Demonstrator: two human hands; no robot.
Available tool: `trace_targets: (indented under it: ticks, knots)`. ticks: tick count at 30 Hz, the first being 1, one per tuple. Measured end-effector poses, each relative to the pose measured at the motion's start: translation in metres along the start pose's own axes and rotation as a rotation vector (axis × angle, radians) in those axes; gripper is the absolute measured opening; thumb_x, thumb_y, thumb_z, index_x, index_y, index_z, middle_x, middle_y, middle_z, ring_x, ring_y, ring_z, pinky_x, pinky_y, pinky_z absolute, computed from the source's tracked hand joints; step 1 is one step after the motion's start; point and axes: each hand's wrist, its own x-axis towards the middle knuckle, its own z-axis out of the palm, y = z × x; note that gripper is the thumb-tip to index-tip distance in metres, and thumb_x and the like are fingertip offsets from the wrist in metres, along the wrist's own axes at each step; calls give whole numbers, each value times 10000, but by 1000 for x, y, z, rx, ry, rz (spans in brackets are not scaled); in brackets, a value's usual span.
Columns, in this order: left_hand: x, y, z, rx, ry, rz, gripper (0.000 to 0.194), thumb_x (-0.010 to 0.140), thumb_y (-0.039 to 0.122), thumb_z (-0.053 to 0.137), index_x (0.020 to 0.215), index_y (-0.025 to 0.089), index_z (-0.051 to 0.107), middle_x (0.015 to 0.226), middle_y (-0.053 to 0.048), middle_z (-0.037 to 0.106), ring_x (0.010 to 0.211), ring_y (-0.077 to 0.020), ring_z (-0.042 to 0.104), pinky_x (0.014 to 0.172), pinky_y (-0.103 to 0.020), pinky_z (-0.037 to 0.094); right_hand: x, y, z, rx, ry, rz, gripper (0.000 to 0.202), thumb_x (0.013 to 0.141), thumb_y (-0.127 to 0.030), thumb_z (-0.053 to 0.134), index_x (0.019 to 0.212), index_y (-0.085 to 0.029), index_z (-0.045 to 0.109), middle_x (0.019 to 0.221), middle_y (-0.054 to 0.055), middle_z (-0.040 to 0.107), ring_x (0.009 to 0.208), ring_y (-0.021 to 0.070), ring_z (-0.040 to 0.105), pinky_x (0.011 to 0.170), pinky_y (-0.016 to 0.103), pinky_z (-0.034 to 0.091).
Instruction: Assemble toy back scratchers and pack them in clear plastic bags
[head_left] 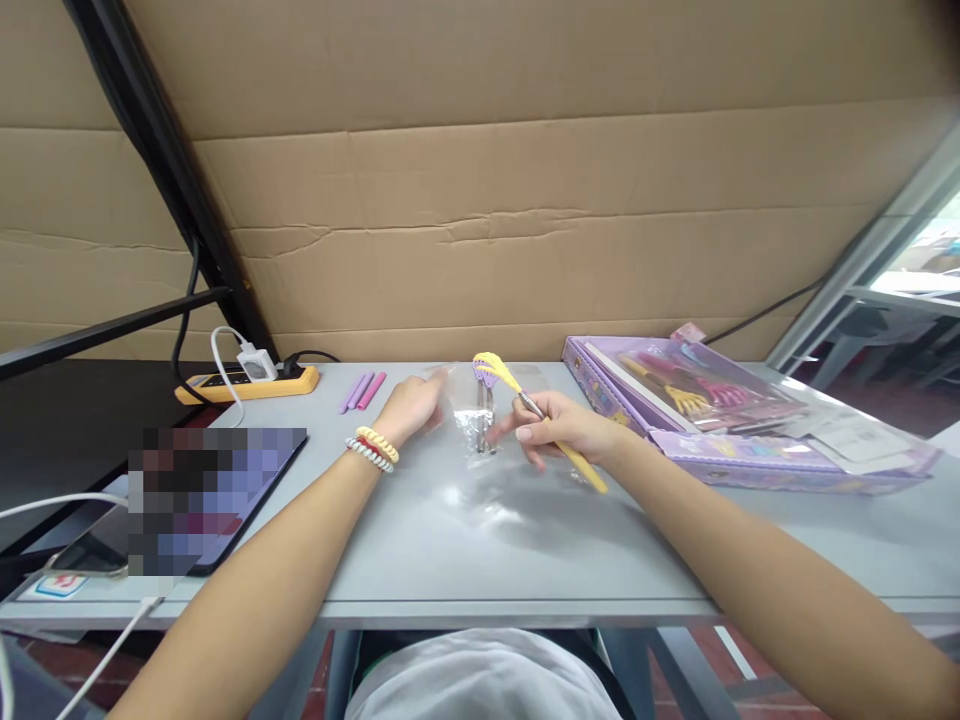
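My right hand [562, 425] is closed around a yellow hand-shaped back scratcher [501, 368], whose metal rod and yellow handle slant down to the right. Beneath its head, purple hand-shaped back scratcher parts [482, 375] with metal rods lie at a clear plastic bag [461, 405]; whether they are inside it I cannot tell. The left edge of that bag is pinched by my left hand [415, 405], its fingertips partly blurred. Just left of this hand, several purple and pink handle tubes [362, 391] rest on the table.
A purple box [750, 458] at the right holds packaged yellow and pink back scratchers [705, 395]. On the left are a tablet [277, 470], a phone [90, 550], white cables and a yellow power strip [300, 382]. A cardboard wall [450, 230] backs the grey table [525, 570].
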Motion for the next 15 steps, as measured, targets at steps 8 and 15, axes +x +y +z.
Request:
trace_targets:
  ticks: [8, 15]
  knots:
    - [-15, 9, 4, 289, -182, 170, 439, 767, 419, 471, 394, 205, 381, 396, 6, 401, 381, -116, 351, 441, -279, 251, -7, -10, 0, 251, 111, -255, 513, 660, -558, 683, 651, -219, 297, 797, 44, 674, 376, 90, 517, 264, 188, 183]
    - [-38, 24, 10, -8, -619, 263, 396, 717, 319, 533, 407, 198, 319, 423, 47, 269, 404, -77, 209, 414, -258, 161, -4, -16, -3, 212, 501, -240, 592, 640, -755, 524, 616, -207, 299, 910, 85, 651, 485, 122, 558, 283, 225, 183]
